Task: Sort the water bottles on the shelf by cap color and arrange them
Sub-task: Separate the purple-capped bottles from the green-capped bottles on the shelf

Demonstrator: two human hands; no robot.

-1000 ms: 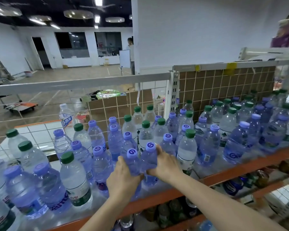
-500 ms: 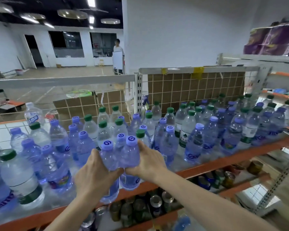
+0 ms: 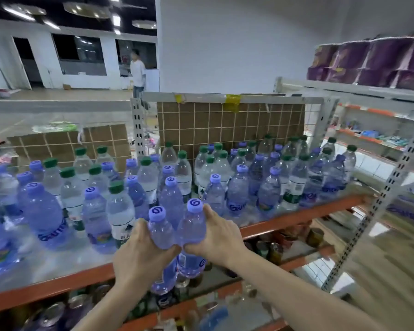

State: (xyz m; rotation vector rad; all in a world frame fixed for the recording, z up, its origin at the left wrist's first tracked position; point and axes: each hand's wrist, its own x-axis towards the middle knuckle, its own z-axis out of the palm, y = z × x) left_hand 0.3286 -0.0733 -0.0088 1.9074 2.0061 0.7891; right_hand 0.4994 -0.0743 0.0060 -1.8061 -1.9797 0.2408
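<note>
Two purple-capped water bottles are held side by side in front of the shelf's orange front edge point(image 3: 296, 215). My left hand point(image 3: 139, 256) grips the left bottle point(image 3: 160, 231) and my right hand point(image 3: 219, 235) grips the right bottle point(image 3: 193, 225). Both bottles hang off the shelf, their bases below its edge. On the shelf stand many bottles with purple caps point(image 3: 170, 181) and green caps point(image 3: 116, 187), mixed together.
A wire mesh back with cardboard point(image 3: 230, 125) closes the shelf behind. A grey perforated upright point(image 3: 378, 211) stands at the right. Cans and jars point(image 3: 316, 237) fill the lower shelf. Purple packs point(image 3: 368, 60) sit on a higher shelf at right. A person point(image 3: 138, 72) stands far back.
Both hands have drawn the two purple-capped bottles toward me and off the shelf edge. The view has swung to the right along the shelf.
</note>
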